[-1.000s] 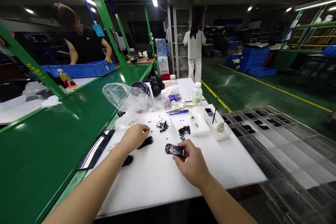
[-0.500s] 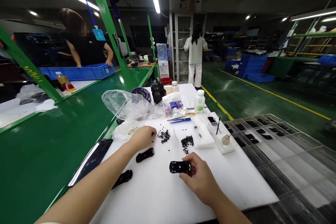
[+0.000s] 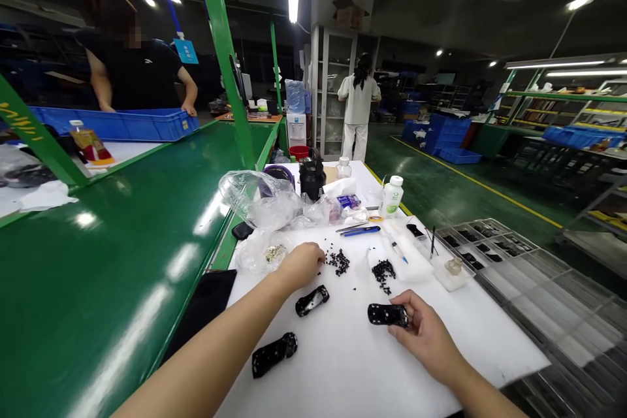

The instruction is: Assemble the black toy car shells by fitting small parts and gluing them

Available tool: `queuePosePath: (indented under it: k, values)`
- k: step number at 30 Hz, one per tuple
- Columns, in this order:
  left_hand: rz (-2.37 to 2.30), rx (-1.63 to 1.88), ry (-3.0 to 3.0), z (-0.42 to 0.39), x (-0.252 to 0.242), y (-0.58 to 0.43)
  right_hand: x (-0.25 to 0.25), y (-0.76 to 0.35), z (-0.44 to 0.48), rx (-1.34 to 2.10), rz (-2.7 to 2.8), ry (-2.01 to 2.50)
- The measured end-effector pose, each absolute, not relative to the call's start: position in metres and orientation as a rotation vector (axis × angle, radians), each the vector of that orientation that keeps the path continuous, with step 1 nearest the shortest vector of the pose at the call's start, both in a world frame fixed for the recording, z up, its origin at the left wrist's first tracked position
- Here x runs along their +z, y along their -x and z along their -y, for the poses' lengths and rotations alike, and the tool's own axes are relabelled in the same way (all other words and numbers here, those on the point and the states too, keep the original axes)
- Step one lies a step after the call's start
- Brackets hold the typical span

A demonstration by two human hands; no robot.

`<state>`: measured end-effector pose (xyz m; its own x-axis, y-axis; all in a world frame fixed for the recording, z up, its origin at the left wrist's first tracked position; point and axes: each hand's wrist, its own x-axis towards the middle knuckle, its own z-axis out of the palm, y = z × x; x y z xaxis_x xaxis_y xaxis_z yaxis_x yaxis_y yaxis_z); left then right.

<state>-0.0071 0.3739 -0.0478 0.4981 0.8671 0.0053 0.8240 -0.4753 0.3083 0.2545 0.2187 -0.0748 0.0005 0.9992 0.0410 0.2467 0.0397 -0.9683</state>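
Head view: right hand grips black part amid open white board; left hand curled, grasp unclear.

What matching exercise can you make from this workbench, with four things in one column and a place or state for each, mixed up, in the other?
Things
1. black oblong part
2. white bottle
3. blue pen
4. blue crate

Places or states
A. a co-worker's hand is on its corner
B. standing upright, with a green label
C. held in the fingers of the right hand
D. lying flat just beyond the piles of black bits

Pairs: 1-C, 2-B, 3-D, 4-A
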Motion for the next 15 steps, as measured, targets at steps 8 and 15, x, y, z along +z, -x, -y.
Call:
queuePosePath:
  k: [8,15]
  values:
    - [-1.511,0.270,-2.406,-0.369,-0.038,0.004,-0.071,-0.263,-0.218,1.117,1.571,1.401]
    - [-1.619,0.292,-2.331,-0.370,-0.031,-0.013,-0.071,-0.273,-0.222,1.240,1.625,1.323]
